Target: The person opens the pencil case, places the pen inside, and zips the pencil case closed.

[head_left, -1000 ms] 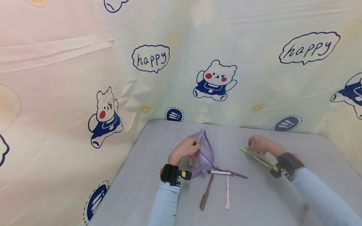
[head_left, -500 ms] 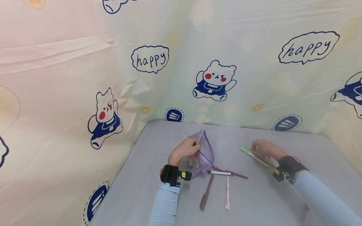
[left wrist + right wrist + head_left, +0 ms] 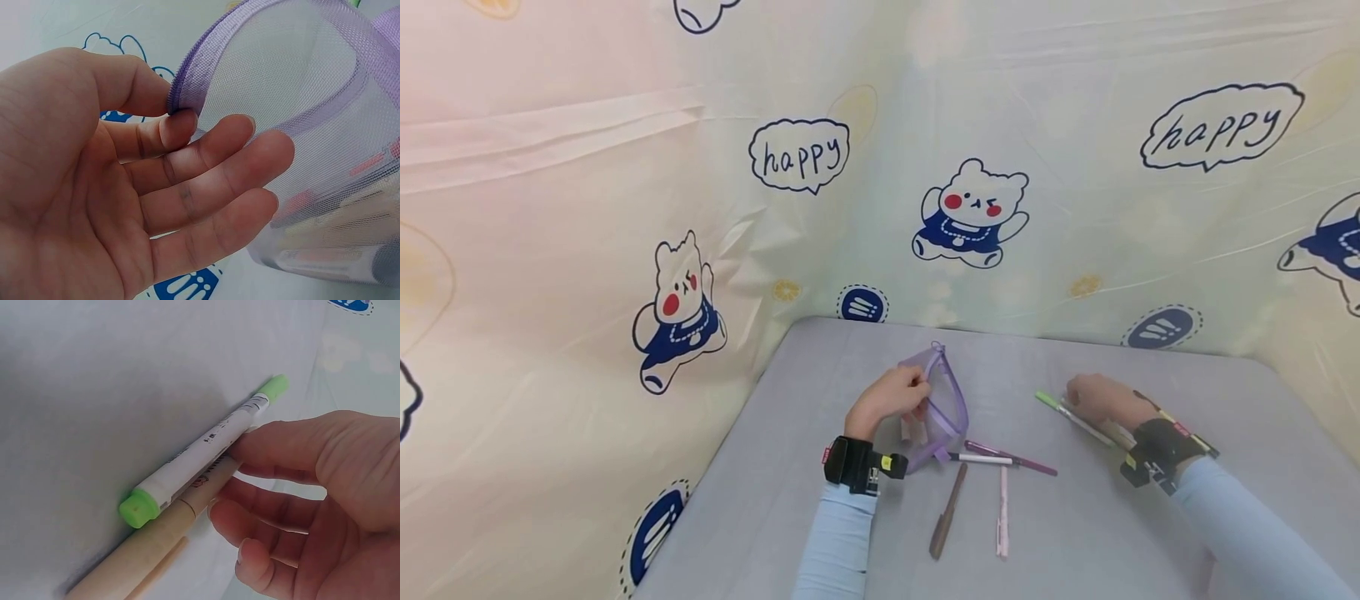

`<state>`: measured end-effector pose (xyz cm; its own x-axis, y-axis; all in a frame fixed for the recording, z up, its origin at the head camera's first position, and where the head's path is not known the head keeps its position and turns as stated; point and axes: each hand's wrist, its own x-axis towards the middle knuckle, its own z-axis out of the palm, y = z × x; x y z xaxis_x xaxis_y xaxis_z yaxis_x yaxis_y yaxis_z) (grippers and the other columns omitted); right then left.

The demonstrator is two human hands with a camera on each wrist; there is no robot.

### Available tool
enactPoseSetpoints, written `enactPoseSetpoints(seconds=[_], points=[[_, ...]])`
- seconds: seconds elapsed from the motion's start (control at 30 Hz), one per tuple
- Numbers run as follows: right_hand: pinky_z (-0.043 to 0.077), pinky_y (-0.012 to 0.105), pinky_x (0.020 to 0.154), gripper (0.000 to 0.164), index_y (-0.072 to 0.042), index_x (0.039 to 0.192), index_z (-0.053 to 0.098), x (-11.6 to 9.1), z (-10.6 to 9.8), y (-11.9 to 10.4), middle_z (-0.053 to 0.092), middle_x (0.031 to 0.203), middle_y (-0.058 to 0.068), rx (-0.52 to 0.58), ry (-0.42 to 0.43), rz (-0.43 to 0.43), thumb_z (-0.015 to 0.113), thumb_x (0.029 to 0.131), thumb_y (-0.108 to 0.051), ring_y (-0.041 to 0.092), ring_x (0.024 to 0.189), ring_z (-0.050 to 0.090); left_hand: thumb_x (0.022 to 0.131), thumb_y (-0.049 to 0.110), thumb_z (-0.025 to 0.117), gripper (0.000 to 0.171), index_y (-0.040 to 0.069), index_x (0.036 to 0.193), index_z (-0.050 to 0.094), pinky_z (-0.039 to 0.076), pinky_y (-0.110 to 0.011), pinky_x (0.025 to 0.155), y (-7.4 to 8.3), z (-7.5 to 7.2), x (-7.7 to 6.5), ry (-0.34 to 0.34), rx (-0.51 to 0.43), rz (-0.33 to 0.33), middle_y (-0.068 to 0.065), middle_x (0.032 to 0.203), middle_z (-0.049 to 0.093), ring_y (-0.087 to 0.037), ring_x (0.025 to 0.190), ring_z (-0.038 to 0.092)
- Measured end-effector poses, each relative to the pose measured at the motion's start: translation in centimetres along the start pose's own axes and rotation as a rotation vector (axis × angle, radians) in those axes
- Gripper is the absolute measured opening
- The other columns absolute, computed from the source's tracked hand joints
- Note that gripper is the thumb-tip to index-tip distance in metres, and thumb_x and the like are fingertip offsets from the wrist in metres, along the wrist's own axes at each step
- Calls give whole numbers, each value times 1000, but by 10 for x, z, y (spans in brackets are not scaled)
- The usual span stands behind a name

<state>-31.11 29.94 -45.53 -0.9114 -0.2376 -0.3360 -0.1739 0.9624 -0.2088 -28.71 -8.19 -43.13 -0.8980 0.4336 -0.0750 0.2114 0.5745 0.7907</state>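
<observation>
My left hand [image 3: 891, 396] pinches the zipped rim of a purple mesh pencil case [image 3: 269, 69] between thumb and forefinger; the other fingers extend loosely. Through the mesh, several pens or similar items show at the case's bottom. On the right of the table, my right hand [image 3: 1105, 398] has thumb and forefinger about a beige pen [image 3: 150, 550] with a clip. Right against that pen lies a white marker [image 3: 200, 450] with green ends, apart from the pinch. The head view mostly hides the beige pen under the hand.
Before the case lie a white pen with a black cap [image 3: 981, 458], a dark pink pen [image 3: 1037, 467], a brown pen [image 3: 947, 512] and a pale pink pen [image 3: 1003, 512]. A printed cloth [image 3: 1075, 208] hangs behind the grey table [image 3: 775, 433].
My right hand has moved slightly right and nearer, lowering onto the beige pen beside the green-ended marker. The left hand and pencil case stay where they were.
</observation>
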Motion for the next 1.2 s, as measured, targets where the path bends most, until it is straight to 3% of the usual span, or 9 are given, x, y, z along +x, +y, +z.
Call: enactPoseSetpoints(seconds=[0.4, 0.8, 1.2], points=[[46, 29, 59, 9, -5, 96, 64, -1, -2, 0, 59, 77, 5, 15, -11, 0, 59, 88, -6, 18, 68, 54, 98, 24, 48, 19, 12, 86, 56, 53, -30, 62, 1, -1, -1, 3, 5, -4, -4, 80, 65, -17, 70, 64], [48, 31, 61, 15, -4, 103, 62, 1, -6, -2, 62, 84, 7, 63, -23, 51, 56, 93, -15, 21, 73, 56, 98, 23, 49, 18, 12, 87, 57, 53, -32, 64, 0, 0, -2, 9, -8, -11, -4, 82, 65, -18, 72, 64], [50, 28, 58, 22, 0, 105, 64, 15, -7, -13, 63, 84, 9, 96, 4, -22, 57, 94, -19, 18, 70, 58, 98, 24, 49, 18, 12, 88, 57, 54, -31, 62, 0, 0, -2, 10, 0, -6, -4, 82, 64, -17, 72, 63]])
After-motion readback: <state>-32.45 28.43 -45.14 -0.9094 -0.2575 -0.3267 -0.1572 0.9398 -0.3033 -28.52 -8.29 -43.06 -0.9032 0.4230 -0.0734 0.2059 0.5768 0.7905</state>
